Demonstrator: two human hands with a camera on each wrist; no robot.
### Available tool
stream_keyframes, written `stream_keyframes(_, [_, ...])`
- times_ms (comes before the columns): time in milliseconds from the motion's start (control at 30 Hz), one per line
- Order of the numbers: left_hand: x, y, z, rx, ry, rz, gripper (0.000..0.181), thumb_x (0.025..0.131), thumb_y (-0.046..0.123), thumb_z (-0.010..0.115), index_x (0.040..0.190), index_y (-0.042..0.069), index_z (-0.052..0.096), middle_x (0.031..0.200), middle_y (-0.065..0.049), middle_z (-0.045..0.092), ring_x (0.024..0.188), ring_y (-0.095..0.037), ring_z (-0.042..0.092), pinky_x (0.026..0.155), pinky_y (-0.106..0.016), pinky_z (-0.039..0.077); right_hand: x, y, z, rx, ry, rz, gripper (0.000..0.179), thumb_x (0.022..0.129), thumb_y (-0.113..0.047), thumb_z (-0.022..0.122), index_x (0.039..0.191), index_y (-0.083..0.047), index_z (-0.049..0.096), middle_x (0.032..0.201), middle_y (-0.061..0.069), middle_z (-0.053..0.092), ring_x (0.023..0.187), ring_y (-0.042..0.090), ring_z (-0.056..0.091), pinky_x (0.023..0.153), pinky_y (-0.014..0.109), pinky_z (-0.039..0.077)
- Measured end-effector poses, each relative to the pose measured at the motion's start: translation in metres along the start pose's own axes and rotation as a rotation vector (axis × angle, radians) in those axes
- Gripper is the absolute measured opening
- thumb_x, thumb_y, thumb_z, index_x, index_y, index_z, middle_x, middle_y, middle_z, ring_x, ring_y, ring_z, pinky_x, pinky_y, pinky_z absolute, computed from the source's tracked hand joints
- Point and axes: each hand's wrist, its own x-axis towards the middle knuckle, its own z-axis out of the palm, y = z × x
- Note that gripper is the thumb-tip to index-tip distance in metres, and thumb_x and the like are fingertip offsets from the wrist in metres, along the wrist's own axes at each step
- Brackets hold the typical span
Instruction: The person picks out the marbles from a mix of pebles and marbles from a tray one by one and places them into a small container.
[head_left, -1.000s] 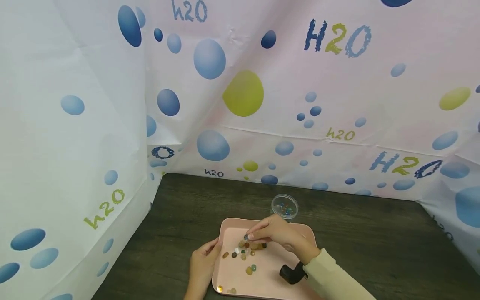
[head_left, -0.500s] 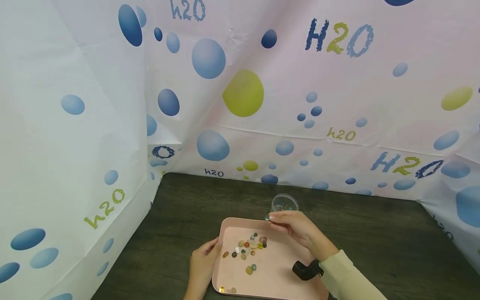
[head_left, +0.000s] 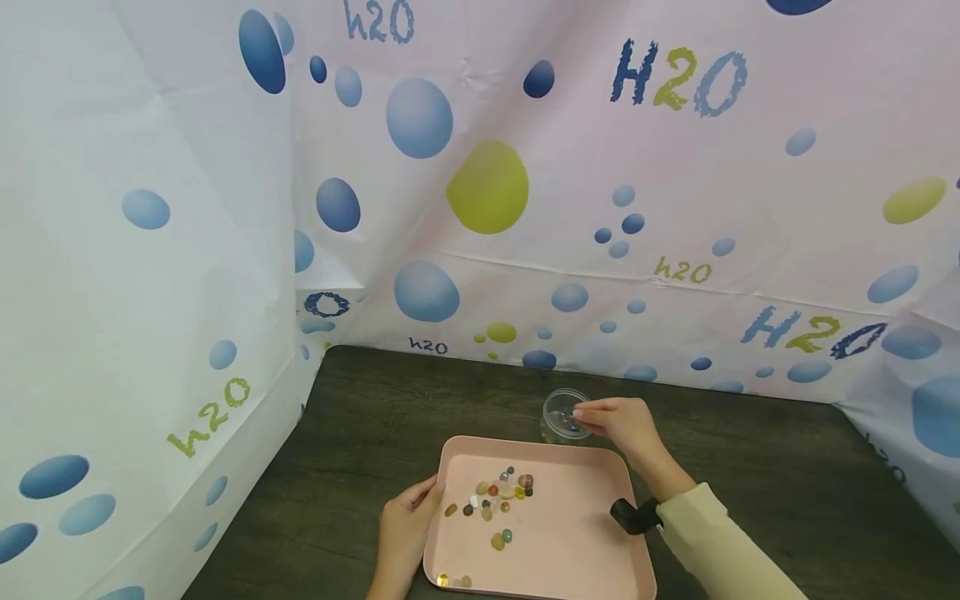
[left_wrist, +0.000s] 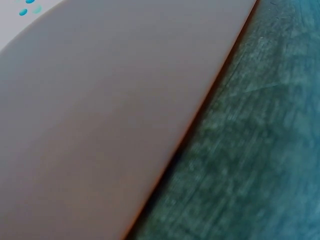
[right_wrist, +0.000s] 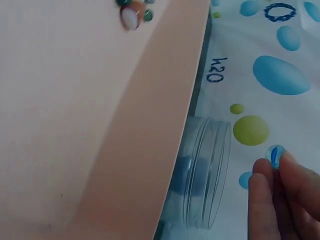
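At the pink tray [head_left: 555,575], my left hand [head_left: 405,525] pinches the left rim. My right hand [head_left: 626,425] is over the right side of a clear round plastic jar [head_left: 551,427] behind the tray. Between its thumb and fingertips it holds a clear glass marble [right_wrist: 275,156] with a blue swirl, seen in the right wrist view above the jar's mouth. Small coloured pieces lie inside the jar. On the tray's left half is a loose cluster of polished stones [head_left: 506,492] and marbles. The left wrist view shows the tray's outer wall [left_wrist: 115,110], with no fingers in sight.
A black wrist camera [head_left: 633,517] hangs from the right sleeve over the tray's right edge. Dark wood tabletop [head_left: 375,417] surrounds the tray. A white sheet [head_left: 360,167] printed with bubbles stands behind and at the left.
My right hand has lifted the marble from the stone cluster and carried it right and back, across the tray's far rim to the jar. My left hand keeps its hold on the tray.
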Motion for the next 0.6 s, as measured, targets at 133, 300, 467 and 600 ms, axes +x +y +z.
stream_keyframes(133, [-0.001, 0.001, 0.000, -0.002, 0.001, 0.000, 0.029, 0.093, 0.016, 0.070, 0.111, -0.006, 0.073, 0.107, -0.025, 0.073, 0.094, -0.030, 0.074, 0.071, -0.029, 0.062, 0.005, 0.003, 0.001, -0.144, 0.047, -0.082, 0.026, 0.091, -0.021, 0.073, 0.109, -0.003, 0.076, 0.106, 0.014, 0.076, 0.097, 0.023, 0.074, 0.085, 0.037, 0.061])
stream_keyframes(300, [-0.001, 0.002, -0.001, 0.001, -0.003, -0.005, 0.030, 0.093, 0.017, 0.070, 0.112, -0.006, 0.073, 0.108, -0.024, 0.073, 0.095, -0.029, 0.074, 0.072, -0.029, 0.062, 0.011, 0.000, 0.007, -0.343, 0.083, -0.184, 0.019, 0.089, -0.018, 0.073, 0.101, -0.004, 0.079, 0.101, 0.015, 0.077, 0.080, 0.021, 0.071, 0.063, 0.029, 0.055])
stream_keyframes(467, [-0.001, 0.000, -0.001, -0.004, -0.015, -0.001, 0.031, 0.093, 0.019, 0.071, 0.112, -0.005, 0.073, 0.107, -0.024, 0.074, 0.092, -0.028, 0.074, 0.070, -0.028, 0.062, 0.012, -0.008, 0.014, -0.491, 0.072, -0.223, 0.015, 0.090, -0.011, 0.071, 0.099, -0.002, 0.079, 0.101, 0.017, 0.076, 0.053, 0.011, 0.048, 0.049, 0.023, 0.034])
stream_keyframes(600, [0.000, 0.001, 0.000, -0.007, -0.009, -0.003, 0.030, 0.092, 0.019, 0.071, 0.111, -0.005, 0.073, 0.106, -0.024, 0.074, 0.091, -0.028, 0.074, 0.069, -0.027, 0.061, 0.013, -0.011, 0.016, -0.560, 0.058, -0.256, 0.012, 0.090, -0.008, 0.070, 0.095, -0.002, 0.080, 0.097, 0.015, 0.077, 0.066, 0.016, 0.065, 0.053, 0.025, 0.046])
